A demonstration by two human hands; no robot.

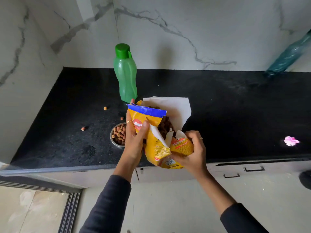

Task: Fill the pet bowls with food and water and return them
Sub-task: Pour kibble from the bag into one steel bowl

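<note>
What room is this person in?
Probably a kitchen: a black stone counter against a marble wall, drawers with handles beneath, and a green water bottle standing on it.

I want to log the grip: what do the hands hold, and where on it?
Both hold the yellow food bag: the left hand grips its left side, the right hand its lower right corner.

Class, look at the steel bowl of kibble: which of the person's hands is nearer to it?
Left. The left hand grips the food bag right beside the steel bowl; the right hand holds the bag's far side.
</note>
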